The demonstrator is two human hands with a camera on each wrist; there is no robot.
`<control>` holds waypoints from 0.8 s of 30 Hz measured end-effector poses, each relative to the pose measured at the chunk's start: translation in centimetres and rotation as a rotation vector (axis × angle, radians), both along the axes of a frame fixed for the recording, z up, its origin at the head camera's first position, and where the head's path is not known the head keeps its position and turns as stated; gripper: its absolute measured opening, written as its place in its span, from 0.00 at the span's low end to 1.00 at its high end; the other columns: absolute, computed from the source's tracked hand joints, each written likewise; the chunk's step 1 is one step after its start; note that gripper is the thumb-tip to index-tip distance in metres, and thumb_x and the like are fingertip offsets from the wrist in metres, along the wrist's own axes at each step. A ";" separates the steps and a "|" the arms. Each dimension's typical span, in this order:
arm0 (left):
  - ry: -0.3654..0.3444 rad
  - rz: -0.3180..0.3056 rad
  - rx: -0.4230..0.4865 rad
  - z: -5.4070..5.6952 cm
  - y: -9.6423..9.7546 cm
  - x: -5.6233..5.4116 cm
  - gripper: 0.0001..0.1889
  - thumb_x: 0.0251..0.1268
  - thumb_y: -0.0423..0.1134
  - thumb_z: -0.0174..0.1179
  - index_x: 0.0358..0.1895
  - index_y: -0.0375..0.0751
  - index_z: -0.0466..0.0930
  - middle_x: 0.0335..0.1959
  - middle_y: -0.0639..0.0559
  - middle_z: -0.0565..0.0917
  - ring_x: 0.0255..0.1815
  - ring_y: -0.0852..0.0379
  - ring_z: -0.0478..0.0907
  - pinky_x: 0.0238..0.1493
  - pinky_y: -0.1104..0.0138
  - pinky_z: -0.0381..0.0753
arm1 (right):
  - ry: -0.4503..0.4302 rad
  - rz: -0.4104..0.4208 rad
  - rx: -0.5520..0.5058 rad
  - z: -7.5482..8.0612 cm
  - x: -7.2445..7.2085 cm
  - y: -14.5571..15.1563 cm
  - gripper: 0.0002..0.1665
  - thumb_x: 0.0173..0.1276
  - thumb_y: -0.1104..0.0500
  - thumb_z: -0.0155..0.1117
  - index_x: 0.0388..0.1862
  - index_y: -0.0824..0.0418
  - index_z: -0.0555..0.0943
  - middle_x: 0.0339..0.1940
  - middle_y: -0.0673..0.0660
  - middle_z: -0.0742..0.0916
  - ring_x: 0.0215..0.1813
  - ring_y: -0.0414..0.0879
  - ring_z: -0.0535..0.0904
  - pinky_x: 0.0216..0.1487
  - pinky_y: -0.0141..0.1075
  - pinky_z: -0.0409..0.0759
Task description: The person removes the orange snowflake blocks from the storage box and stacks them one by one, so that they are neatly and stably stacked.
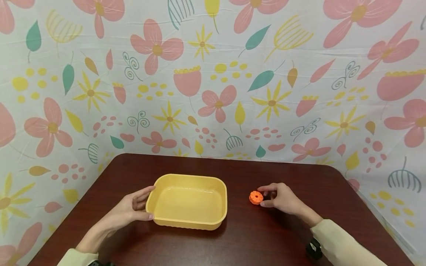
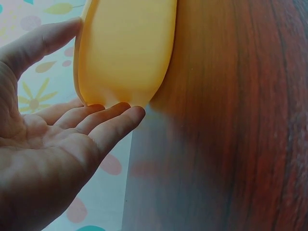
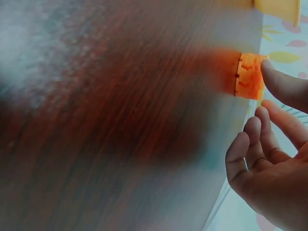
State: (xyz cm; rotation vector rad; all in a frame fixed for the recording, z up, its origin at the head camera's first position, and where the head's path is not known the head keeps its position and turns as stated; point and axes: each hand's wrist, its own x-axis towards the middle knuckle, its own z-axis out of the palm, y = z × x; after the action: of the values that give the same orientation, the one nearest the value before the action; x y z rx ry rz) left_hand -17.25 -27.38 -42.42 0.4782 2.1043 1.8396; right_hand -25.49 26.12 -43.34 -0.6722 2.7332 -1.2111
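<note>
A yellow rectangular tray with rounded corners and low walls stands left of the table's middle. My left hand touches its left end, thumb at the near corner and fingers spread along the wall. The left wrist view shows the fingertips against the tray's end and the thumb up at its rim. To the right lies a small orange notched disc with a centre hole. My right hand pinches its right side between thumb and index finger. In the right wrist view the disc appears edge-on, its other fingers curled below.
Both things are on a dark reddish-brown wooden table with rounded far corners. Behind and beside it hangs a white cloth printed with flowers and leaves. A black band is around the right wrist.
</note>
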 end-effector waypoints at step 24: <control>0.011 0.018 -0.045 0.0 0.0 0.1 0.50 0.67 0.30 0.71 0.84 0.27 0.47 0.83 0.28 0.52 0.78 0.27 0.60 0.58 0.63 0.82 | 0.170 -0.220 0.004 0.9 7.0 1.3 0.16 0.65 0.50 0.81 0.49 0.52 0.91 0.47 0.51 0.86 0.41 0.48 0.79 0.40 0.37 0.79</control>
State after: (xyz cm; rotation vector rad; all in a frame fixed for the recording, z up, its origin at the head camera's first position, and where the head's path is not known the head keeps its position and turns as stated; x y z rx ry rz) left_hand -17.14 -27.37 -42.38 0.4617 2.1589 1.7995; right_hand -18.51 27.43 -42.46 -0.5061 3.0172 -1.2427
